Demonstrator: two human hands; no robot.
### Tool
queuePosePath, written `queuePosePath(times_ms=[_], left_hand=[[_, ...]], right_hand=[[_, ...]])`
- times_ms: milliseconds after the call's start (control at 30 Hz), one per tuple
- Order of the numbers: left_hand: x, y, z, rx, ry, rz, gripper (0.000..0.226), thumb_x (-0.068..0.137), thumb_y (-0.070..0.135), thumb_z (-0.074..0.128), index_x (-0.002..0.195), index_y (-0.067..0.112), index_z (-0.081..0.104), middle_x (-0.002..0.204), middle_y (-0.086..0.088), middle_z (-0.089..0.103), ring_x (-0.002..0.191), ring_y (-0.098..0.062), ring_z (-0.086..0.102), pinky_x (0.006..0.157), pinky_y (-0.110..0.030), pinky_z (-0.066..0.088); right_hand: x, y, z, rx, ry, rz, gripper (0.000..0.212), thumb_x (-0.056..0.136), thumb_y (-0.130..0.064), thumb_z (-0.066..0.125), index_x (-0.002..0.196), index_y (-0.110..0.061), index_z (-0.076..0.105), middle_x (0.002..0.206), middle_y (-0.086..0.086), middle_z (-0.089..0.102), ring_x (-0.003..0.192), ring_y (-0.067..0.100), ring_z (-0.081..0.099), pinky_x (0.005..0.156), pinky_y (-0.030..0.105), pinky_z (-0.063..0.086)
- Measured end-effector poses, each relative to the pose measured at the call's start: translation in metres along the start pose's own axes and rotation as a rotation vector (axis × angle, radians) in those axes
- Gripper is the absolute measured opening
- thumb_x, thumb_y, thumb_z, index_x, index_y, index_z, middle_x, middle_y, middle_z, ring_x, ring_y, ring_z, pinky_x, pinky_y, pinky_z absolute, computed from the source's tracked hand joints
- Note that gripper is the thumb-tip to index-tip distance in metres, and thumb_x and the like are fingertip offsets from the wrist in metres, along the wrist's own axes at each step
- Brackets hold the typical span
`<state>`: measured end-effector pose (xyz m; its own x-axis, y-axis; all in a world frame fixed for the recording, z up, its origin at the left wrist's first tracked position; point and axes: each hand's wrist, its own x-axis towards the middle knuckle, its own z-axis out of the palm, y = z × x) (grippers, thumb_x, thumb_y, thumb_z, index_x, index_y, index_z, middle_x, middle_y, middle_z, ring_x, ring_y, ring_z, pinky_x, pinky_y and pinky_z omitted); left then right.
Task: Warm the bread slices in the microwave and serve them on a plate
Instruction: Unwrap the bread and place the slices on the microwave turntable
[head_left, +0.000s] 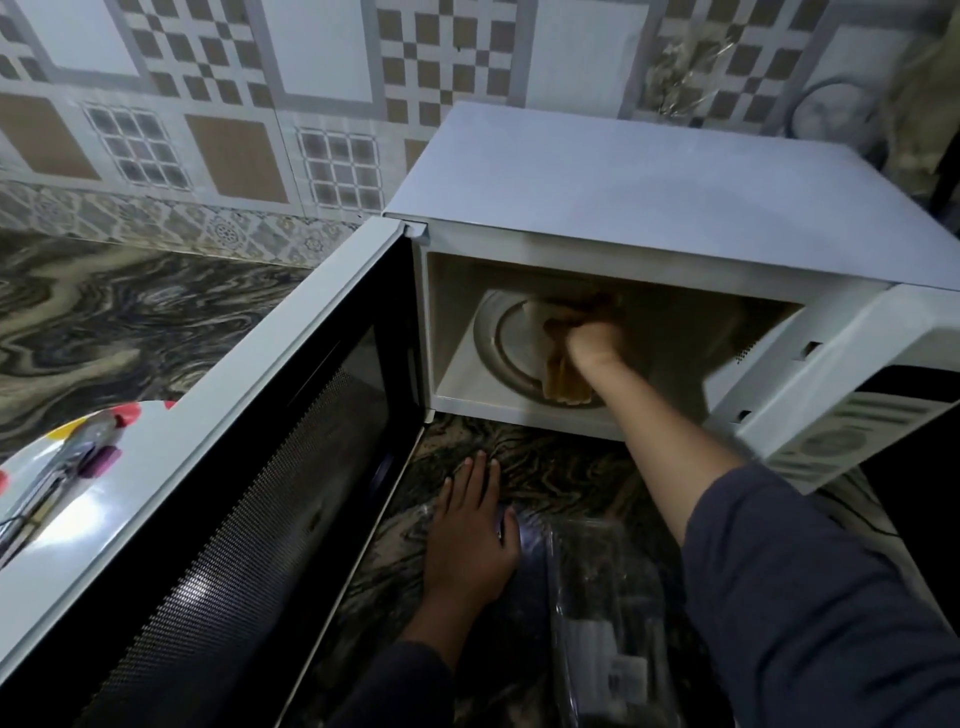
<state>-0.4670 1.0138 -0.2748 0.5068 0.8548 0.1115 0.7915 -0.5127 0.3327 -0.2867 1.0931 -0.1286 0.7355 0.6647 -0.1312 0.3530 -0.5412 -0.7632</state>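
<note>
A white microwave (649, 171) stands on the marble counter with its door (249, 467) swung wide open to the left. Inside, brown bread slices (563, 387) lie on the glass turntable (498, 343). My right hand (595, 345) reaches into the cavity and grips the bread slices. My left hand (475, 530) rests flat on the counter in front of the microwave, fingers straight, beside a clear plastic bread bag (608, 613). A white plate (67, 467) with coloured spots sits at the far left, partly hidden by the door, with metal tongs (57, 478) lying on it.
The dark swirled marble counter (130, 322) stretches left and back to a patterned tiled wall (208, 104). The microwave's control panel (852, 426) juts out at the right. A bag and other items sit behind the microwave at the top right.
</note>
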Motion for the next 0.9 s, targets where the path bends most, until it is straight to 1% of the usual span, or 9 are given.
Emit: queuePosePath(times_ms=[100,200,333,400,567,667,733,800,900], left_hand=[[0.0,0.0,-0.001,0.006,-0.003,-0.002,0.057,0.083,0.04,0.038,0.132,0.014,0.052,0.14,-0.004,0.05,0.131,-0.016,0.045,0.109,-0.027,0.017],[0.0,0.002,-0.003,0.01,-0.003,-0.003,0.057,0.082,0.041,0.038,0.129,0.014,0.055,0.137,-0.004,0.053,0.128,-0.017,0.048,0.107,-0.028,0.017],[0.0,0.002,-0.004,0.002,-0.005,-0.002,0.057,0.081,0.041,0.038,0.128,0.014,0.056,0.136,-0.004,0.053,0.128,-0.017,0.048,0.107,-0.028,0.019],[-0.001,0.002,-0.003,-0.011,-0.008,-0.001,0.057,0.081,0.04,0.039,0.128,0.014,0.056,0.136,-0.005,0.053,0.128,-0.017,0.048,0.107,-0.028,0.019],[-0.001,0.002,-0.003,-0.036,-0.013,0.001,0.056,0.081,0.04,0.041,0.128,0.014,0.056,0.138,-0.004,0.052,0.129,-0.015,0.046,0.11,-0.025,0.014],[0.0,0.001,-0.002,-0.045,-0.026,0.01,0.056,0.08,0.04,0.042,0.127,0.015,0.057,0.137,-0.003,0.053,0.128,-0.014,0.048,0.109,-0.026,0.016],[0.0,0.0,0.0,-0.047,-0.016,0.015,0.055,0.079,0.04,0.043,0.127,0.015,0.058,0.137,-0.003,0.053,0.128,-0.014,0.048,0.107,-0.027,0.02],[0.0,-0.001,0.001,-0.052,-0.001,0.018,0.055,0.079,0.04,0.043,0.127,0.016,0.058,0.137,-0.002,0.053,0.129,-0.015,0.047,0.107,-0.027,0.021],[0.0,-0.001,0.001,-0.041,-0.009,0.017,0.056,0.079,0.041,0.043,0.127,0.016,0.057,0.137,-0.002,0.053,0.128,-0.015,0.048,0.107,-0.027,0.021]], right_hand=[[-0.007,0.005,-0.016,-0.087,-0.004,0.058,0.047,0.085,-0.04,0.058,0.124,-0.013,0.053,0.127,0.013,0.056,0.114,0.031,0.056,0.098,0.037,0.046],[-0.009,0.012,-0.032,-0.234,0.068,0.034,0.057,0.077,-0.047,0.059,0.127,-0.02,0.051,0.125,0.01,0.054,0.116,0.031,0.055,0.094,0.035,0.047],[-0.009,0.01,-0.035,-0.214,-0.02,0.077,0.037,0.083,-0.044,0.06,0.105,-0.014,0.063,0.098,0.006,0.061,0.091,0.025,0.061,0.074,0.028,0.045],[-0.008,0.005,-0.029,-0.143,-0.03,0.075,0.029,0.085,-0.041,0.06,0.099,-0.015,0.062,0.093,0.006,0.062,0.078,0.022,0.058,0.071,0.027,0.044],[0.003,-0.009,-0.003,-0.089,0.011,-0.009,0.048,0.079,-0.051,0.059,0.115,-0.019,0.057,0.116,0.007,0.06,0.107,0.027,0.057,0.088,0.032,0.042],[0.016,-0.009,0.006,-0.163,0.095,-0.111,0.056,0.062,-0.06,0.056,0.105,-0.024,0.063,0.11,0.002,0.063,0.107,0.02,0.056,0.091,0.032,0.043],[0.02,-0.011,0.011,-0.164,0.051,-0.119,0.058,0.073,-0.053,0.059,0.119,-0.017,0.058,0.123,0.009,0.058,0.117,0.025,0.052,0.097,0.034,0.041],[0.023,-0.014,0.014,-0.167,-0.025,-0.103,0.054,0.085,-0.042,0.058,0.129,-0.011,0.049,0.128,0.014,0.053,0.117,0.029,0.051,0.094,0.033,0.04],[0.025,-0.013,0.02,-0.209,-0.031,-0.133,0.046,0.088,-0.04,0.054,0.124,-0.011,0.049,0.119,0.014,0.057,0.104,0.028,0.056,0.081,0.03,0.043]])
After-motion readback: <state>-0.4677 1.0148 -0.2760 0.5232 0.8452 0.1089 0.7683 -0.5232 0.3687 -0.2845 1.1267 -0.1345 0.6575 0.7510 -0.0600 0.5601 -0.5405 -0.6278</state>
